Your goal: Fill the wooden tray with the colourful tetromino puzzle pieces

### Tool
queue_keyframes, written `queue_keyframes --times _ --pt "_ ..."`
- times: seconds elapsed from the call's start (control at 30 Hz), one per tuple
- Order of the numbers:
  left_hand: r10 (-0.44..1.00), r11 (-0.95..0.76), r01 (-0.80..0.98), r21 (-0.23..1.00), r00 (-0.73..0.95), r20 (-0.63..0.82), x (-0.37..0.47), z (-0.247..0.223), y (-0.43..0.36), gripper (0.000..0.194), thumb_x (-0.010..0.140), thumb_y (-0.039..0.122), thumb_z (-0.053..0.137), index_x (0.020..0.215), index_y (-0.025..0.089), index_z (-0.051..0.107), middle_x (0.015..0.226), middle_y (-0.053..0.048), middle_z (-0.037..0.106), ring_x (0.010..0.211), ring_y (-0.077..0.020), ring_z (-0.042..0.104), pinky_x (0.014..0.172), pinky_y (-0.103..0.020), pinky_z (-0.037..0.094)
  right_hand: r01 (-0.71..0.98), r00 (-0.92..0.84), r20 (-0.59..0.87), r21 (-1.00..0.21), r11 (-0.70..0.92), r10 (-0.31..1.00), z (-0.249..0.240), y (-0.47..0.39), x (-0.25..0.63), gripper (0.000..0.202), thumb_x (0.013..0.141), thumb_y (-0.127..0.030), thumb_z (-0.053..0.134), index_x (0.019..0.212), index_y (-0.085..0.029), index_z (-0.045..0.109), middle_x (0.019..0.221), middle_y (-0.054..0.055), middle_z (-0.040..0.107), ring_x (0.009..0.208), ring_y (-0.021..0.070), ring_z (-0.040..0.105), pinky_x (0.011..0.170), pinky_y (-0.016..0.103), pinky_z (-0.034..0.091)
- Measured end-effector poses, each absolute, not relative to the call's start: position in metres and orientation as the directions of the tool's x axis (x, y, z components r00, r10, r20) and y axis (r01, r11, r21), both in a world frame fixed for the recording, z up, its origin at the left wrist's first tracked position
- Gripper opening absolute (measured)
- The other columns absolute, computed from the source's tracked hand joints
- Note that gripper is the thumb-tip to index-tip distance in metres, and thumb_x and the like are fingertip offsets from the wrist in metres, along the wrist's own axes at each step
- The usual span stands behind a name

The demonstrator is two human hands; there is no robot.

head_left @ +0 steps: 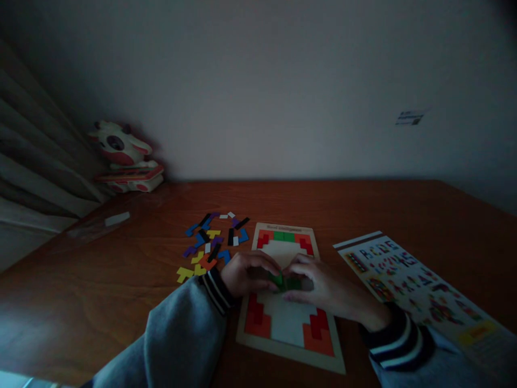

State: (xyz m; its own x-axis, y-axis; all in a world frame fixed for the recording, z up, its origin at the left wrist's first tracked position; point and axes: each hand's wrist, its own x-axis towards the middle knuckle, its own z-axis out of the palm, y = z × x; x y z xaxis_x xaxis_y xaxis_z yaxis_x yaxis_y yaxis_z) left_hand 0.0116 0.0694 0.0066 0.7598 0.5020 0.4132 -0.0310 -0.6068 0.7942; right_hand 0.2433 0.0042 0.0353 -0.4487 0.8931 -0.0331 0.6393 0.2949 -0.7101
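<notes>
A wooden puzzle board (278,349) lies on the table, with red and orange pieces in its corners and green pieces (284,236) at its top edge. Over the middle of the board, my left hand (250,272) pinches a green piece (277,279) between thumb and fingers. Close beside it, my right hand (313,280) holds another green piece (293,284). The two pieces are very near each other; whether they touch is unclear. My hands hide the board's middle.
Loose colored pieces (217,234) are scattered left of the board. A printed pattern sheet (420,285) lies to the right on the wooden table (121,258). At the back left stands a cow-shaped toy (125,156), with a small white object (117,219) nearer.
</notes>
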Motion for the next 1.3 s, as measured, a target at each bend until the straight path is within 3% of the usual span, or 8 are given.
queue_keyframes --times 0.17,0.37,0.53,0.7,0.8,1.03,1.3 --pt "0.504 -0.65 -0.014 0.76 0.74 0.445 0.012 0.005 0.07 0.019 0.081 0.027 0.078 0.094 0.014 0.074 0.102 -0.013 0.074 0.093 -0.0191 0.071 0.085 -0.033 0.058 0.651 -0.409 -0.022 -0.708 0.275 0.912 0.028 0.005 0.243 0.038 0.076 -0.047 0.079 0.103 -0.021 0.069 0.106 0.004 0.064 0.101 0.0204 0.061 0.088 0.033 0.05" --pt "0.557 -0.795 0.245 0.555 0.658 0.507 0.01 -0.001 0.074 0.01 0.089 0.024 0.067 0.092 0.017 0.073 0.1 -0.009 0.073 0.092 -0.0177 0.069 0.084 -0.031 0.056 0.636 -0.401 -0.001 -0.72 0.278 0.916 0.024 0.006 0.244 0.036 0.079 -0.039 0.078 0.109 -0.022 0.067 0.109 0.005 0.065 0.101 0.0194 0.062 0.09 0.034 0.051" --pt "0.472 -0.873 0.311 0.377 0.736 0.485 0.01 0.0 0.071 0.016 0.091 0.033 0.065 0.09 0.02 0.075 0.102 -0.008 0.073 0.096 -0.0202 0.066 0.09 -0.037 0.048 0.671 -0.397 -0.109 -0.712 0.207 0.911 0.029 0.008 0.258 0.041 0.076 -0.043 0.079 0.11 -0.023 0.069 0.105 0.005 0.068 0.095 0.0194 0.064 0.083 0.032 0.052" --pt "0.371 -0.923 0.258 0.287 0.798 0.476 0.009 0.0 0.066 0.02 0.091 0.041 0.066 0.093 0.024 0.076 0.108 -0.006 0.073 0.107 -0.0237 0.061 0.094 -0.04 0.04 0.711 -0.375 -0.119 -0.673 0.202 0.919 0.027 0.011 0.262 0.025 0.077 -0.036 0.077 0.097 -0.022 0.071 0.092 0.002 0.068 0.081 0.0162 0.063 0.073 0.028 0.05" --pt "0.346 -0.929 0.241 0.28 0.833 0.432 0.008 -0.001 0.065 0.021 0.09 0.042 0.067 0.098 0.026 0.076 0.111 -0.007 0.072 0.11 -0.0244 0.059 0.095 -0.04 0.039 0.73 -0.382 -0.135 -0.65 0.209 0.914 0.027 0.011 0.259 0.025 0.075 -0.036 0.079 0.093 -0.022 0.07 0.086 0.001 0.066 0.076 0.0155 0.06 0.069 0.027 0.048" --pt "0.287 -0.922 0.14 0.36 0.874 0.393 0.01 0.005 0.061 0.02 0.087 0.042 0.069 0.096 0.025 0.077 0.111 -0.008 0.072 0.109 -0.0239 0.06 0.094 -0.038 0.045 0.712 -0.466 -0.123 -0.64 0.289 0.876 0.036 0.006 0.259 0.034 0.072 -0.048 0.08 0.091 -0.023 0.069 0.099 0.002 0.064 0.095 0.0206 0.06 0.083 0.031 0.046" --pt "0.268 -0.888 0.057 0.456 0.871 0.412 0.012 0.006 0.062 0.023 0.081 0.043 0.076 0.093 0.023 0.077 0.111 -0.008 0.072 0.106 -0.0235 0.061 0.096 -0.039 0.046 0.723 -0.491 -0.144 -0.618 0.309 0.859 0.032 0.007 0.26 0.036 0.07 -0.049 0.081 0.094 -0.024 0.07 0.101 0.002 0.061 0.096 0.0213 0.058 0.085 0.032 0.045"
